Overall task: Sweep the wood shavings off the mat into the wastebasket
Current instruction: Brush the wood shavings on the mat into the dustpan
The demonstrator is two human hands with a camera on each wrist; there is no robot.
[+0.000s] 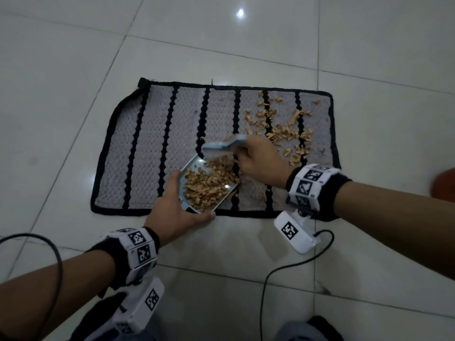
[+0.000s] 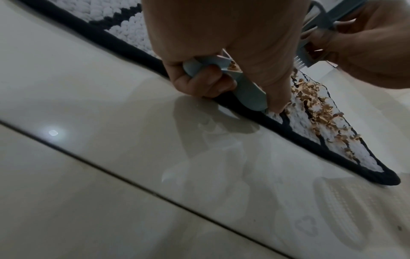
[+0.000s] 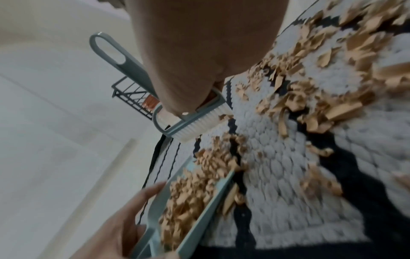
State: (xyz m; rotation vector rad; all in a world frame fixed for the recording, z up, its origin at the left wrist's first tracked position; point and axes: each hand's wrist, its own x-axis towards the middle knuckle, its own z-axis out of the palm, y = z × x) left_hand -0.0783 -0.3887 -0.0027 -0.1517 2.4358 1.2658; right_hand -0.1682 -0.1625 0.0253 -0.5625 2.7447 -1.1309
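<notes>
Here the dustpan (image 1: 209, 185), long axis diagonal, opens toward the far-right shavings (image 1: 283, 129).

One striped mat (image 1: 152, 143), one blue dustpan (image 1: 194, 166), one hand brush (image 1: 225, 144), two hands, left (image 1: 172, 212) and right (image 1: 258, 161), two heaps of wood shavings (image 1: 280, 129), one wire basket (image 3: 131, 94) showing, two wrist cameras.

Knobbly woven cloth mat (image 1: 152, 153), glossy floor tiles (image 1: 73, 57) — smooth plastic dustpan (image 1: 192, 166)
</notes>
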